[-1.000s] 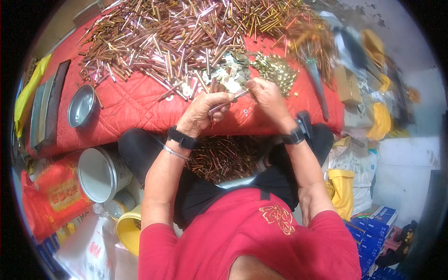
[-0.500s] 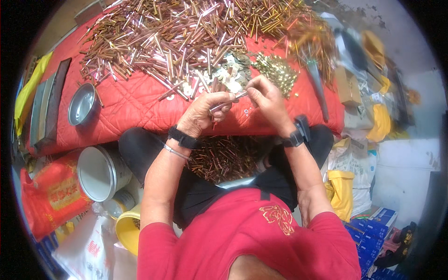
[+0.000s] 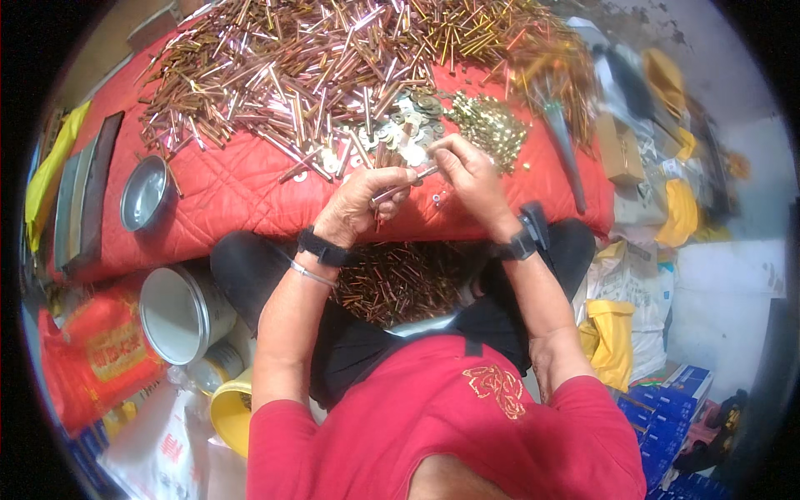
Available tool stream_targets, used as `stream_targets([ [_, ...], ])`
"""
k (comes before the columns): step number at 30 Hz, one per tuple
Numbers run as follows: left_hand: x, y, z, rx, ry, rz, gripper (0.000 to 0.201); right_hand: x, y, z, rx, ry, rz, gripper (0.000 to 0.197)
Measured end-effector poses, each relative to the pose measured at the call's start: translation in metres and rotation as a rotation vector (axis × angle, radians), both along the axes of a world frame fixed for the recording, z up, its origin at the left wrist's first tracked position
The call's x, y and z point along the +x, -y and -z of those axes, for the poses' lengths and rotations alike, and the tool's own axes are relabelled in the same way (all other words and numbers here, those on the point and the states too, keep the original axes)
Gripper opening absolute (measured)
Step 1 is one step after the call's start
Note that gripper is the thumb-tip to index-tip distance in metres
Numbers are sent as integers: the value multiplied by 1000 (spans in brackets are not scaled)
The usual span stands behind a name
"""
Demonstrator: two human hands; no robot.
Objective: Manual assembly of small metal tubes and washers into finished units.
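Note:
Above the edge of a red quilted cloth (image 3: pixel 242 204), my hands meet over a thin metal tube (image 3: pixel 427 172). My left hand (image 3: pixel 360 200) is closed round several copper-coloured tubes, one of which points toward the right hand. With thumb and fingers pinched, my right hand (image 3: pixel 472 177) is at that tube's far end; whether a small part is also between the fingertips cannot be made out. Just beyond the hands lie flat round washers (image 3: pixel 423 121) and a heap of small brass-coloured pieces (image 3: pixel 492 132). A big loose pile of copper-coloured tubes (image 3: pixel 283 75) spreads behind them.
A metal bowl (image 3: pixel 145 193) sits on the cloth at left. A long grey-green tool (image 3: pixel 565 154) lies at right. More tubes (image 3: pixel 396 287) are heaped below, between my legs. A pale bucket (image 3: pixel 171 312), a yellow bucket (image 3: pixel 229 414) and blue boxes (image 3: pixel 671 417) stand around me.
The right hand has shifted slightly left and up along the tube. The left hand keeps its hold, and the whole view has moved a little.

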State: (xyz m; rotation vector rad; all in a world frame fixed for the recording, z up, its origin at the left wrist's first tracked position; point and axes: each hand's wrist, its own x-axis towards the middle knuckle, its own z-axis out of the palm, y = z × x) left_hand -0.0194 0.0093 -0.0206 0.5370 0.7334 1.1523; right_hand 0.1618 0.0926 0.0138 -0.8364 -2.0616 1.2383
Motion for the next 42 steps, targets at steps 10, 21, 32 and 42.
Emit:
stream_targets([
  [10,2,2,-3,-44,-39,24,18,-6,2,0,237,-56,23,40],
  [21,0,2,-4,-106,-50,-18,18,0,3,-6,113,28,43,34],
  [32,9,6,-11,45,-453,7,14,36,-52,-8,-27,16,-8,24],
  [42,-10,-13,9,-72,523,-164,31,72,-214,41,1046,598,282,18],
])
